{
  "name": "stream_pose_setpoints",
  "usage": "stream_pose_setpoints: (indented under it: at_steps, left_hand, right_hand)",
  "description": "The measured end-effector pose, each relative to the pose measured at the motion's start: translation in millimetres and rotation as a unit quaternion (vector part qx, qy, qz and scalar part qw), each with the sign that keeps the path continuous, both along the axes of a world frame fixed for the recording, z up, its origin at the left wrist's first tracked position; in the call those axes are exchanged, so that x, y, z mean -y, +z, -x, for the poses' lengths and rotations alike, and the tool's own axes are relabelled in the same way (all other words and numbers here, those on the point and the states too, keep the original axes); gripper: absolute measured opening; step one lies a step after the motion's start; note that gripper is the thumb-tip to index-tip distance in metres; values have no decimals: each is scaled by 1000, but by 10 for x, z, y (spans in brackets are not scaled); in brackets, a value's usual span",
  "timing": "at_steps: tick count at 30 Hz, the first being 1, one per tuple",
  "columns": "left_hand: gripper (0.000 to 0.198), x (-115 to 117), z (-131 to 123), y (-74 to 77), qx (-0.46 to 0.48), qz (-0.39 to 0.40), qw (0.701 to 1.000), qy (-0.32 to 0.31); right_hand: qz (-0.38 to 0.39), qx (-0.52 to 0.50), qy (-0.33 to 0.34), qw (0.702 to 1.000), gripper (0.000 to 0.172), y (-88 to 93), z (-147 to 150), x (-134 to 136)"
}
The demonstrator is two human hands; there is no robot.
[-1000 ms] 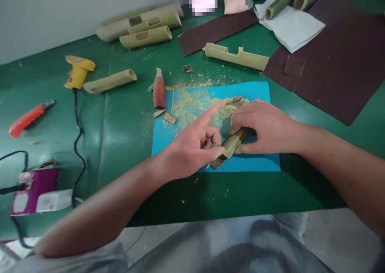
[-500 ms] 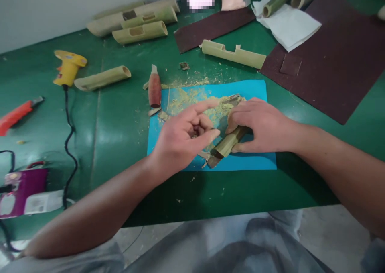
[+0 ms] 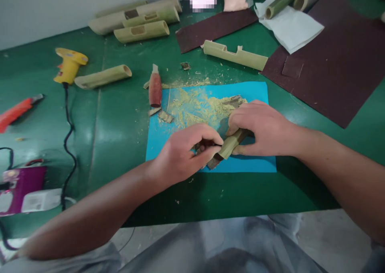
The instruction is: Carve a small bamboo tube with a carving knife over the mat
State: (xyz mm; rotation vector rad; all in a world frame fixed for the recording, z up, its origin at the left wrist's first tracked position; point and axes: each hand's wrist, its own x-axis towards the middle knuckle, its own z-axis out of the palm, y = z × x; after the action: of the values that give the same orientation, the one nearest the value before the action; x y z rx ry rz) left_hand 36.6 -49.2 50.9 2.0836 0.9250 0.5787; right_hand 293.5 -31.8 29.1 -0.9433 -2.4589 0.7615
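Bamboo piece [image 3: 229, 145]: a short length lying on the near half of the blue mat [image 3: 258, 91], centre of the green bench [image 3: 120, 124]. Its long axis runs near-left to far-right, with the dark cut end pointing near-left.
Right hand [image 3: 260, 128]: fingers clamped over the far-right part of the piece, thumb on its near side, holding it down on the mat.
Left hand [image 3: 182, 154]: fingers curled together around a small dark object [image 3: 207, 144]; what it is cannot be told. It meets, or almost meets, the piece's near-left end.
Key relation: the piece lies just right of the left fingers, free end towards them. The right hand covers the rest.
On the mat: pale shavings [image 3: 195, 104] far of both hands; bark chips [image 3: 165, 116] at the left edge.
Left of the mat: red-handled knife [image 3: 155, 90], cut bamboo tube [image 3: 104, 76], yellow glue gun [image 3: 69, 66] with black cord [image 3: 70, 136], red utility knife [image 3: 16, 112], all well apart from the hands.
Far side: notched bamboo length [image 3: 234, 55], slotted tubes [image 3: 141, 20], sandpaper sheets [image 3: 331, 64].
In the way: nothing between the left fingers and the free end.
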Motion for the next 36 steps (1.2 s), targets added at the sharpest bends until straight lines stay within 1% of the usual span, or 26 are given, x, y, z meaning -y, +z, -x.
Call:
stream_pose_setpoints:
  at_steps: [7,12,14,17,20,22,24,26,30,33,36]
  left_hand:
    - [10,-61,-7,32,-1,16,998,-57]
    - [15,-161,48,26,-13,14,993,-119]
    - [13,-202,76,-4,1,-38,987,-158]
    - [13,-228,111,-56,15,-160,966,-200]
    - [14,-202,141,-86,12,-247,949,-197]
    - [14,-173,161,-92,1,-275,945,-178]
    - [15,-154,178,-94,-26,-283,945,-159]
    - [14,-156,185,-95,-28,-294,942,-159]
    - [10,-204,170,-89,10,-318,928,-194]
    - [9,-229,173,-90,-12,-307,928,-211]
    - [8,-217,192,-109,-43,-300,929,-211]
  right_hand:
    - [4,3,2,1000,24,5,-4,11]
    - [7,7,6,1000,25,14,-6,11]
    - [6,7,7,1000,25,11,-8,9]
    - [5,3,6,1000,25,7,-7,12]
    - [3,-5,2,1000,23,7,-4,18]
    - [2,-4,1,1000,22,10,-2,22]
    - [3,0,1,1000,22,17,-1,23]
    - [4,3,1,1000,21,26,0,23]
    - [2,0,0,1000,22,30,3,20]
    - [-1,-3,3,1000,23,14,4,16]
    - [-6,-7,4,1000,23,-4,1,16]
